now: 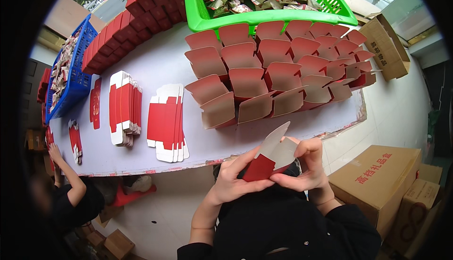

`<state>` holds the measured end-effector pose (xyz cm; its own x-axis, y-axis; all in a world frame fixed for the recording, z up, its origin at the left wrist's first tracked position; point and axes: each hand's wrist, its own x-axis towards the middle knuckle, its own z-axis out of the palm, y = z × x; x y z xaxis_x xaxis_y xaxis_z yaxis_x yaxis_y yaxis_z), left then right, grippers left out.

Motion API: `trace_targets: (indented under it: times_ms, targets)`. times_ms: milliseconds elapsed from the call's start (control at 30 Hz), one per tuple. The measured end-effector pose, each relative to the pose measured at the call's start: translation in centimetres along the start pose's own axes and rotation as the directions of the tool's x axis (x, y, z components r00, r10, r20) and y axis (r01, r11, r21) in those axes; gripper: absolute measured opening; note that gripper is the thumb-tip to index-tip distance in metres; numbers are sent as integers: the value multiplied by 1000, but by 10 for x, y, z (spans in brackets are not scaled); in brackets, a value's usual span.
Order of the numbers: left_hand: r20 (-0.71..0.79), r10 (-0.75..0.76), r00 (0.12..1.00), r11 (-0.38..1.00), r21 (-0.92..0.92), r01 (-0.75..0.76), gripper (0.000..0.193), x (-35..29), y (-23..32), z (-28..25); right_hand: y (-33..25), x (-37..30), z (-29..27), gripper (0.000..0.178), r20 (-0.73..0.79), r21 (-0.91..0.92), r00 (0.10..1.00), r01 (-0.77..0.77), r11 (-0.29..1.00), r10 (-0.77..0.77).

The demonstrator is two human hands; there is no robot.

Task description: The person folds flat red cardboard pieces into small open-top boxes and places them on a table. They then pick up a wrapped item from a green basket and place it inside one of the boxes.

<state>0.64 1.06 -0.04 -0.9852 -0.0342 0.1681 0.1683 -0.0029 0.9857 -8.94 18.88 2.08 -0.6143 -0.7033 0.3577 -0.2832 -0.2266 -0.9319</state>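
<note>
Between my two hands, in front of my body at the table's near edge, is a small red gift box (259, 167) with a pale inside and one flap standing up. My left hand (233, 177) is closed around its left side, thumb along the lower front. On the other side my right hand (306, 164) pinches the box, fingers at the top rim and thumb near the bottom. Just beyond stand rows of open red boxes (255, 106), their flaps raised. To the left lie two stacks of flat box blanks, a nearer stack (163, 120) and a thicker stack (121, 110).
A green basket (264, 23) of small wrapped packets stands at the back, beside stacked closed red boxes (113, 35). A blue basket (78, 87) is at the far left. Cardboard cartons (377, 177) stand at right. Another person's arm (71, 175) reaches the table's left end.
</note>
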Motion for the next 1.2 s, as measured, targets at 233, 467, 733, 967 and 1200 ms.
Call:
trace_targets:
  times_ms: [233,467,733,967,1200]
  targets:
    - [-351,182,919,931,-239,-276,66,4,-12,25,10,-7,6,73,-26,51,998,52,997,-51]
    - [-96,288,953,949,163,-271,56,-7,-27,5,14,1,10,42,-65,-156,993,88,984,-99]
    - [-81,374,924,905,251,-344,56,10,-6,7,23,3,18,16,-118,-235,975,159,959,-190]
    - [-137,413,901,911,59,-408,88,8,-11,10,18,12,15,34,-87,-17,963,255,967,-255]
    - [-79,401,913,913,112,-391,89,10,-11,5,6,11,7,23,-16,95,999,-47,994,49]
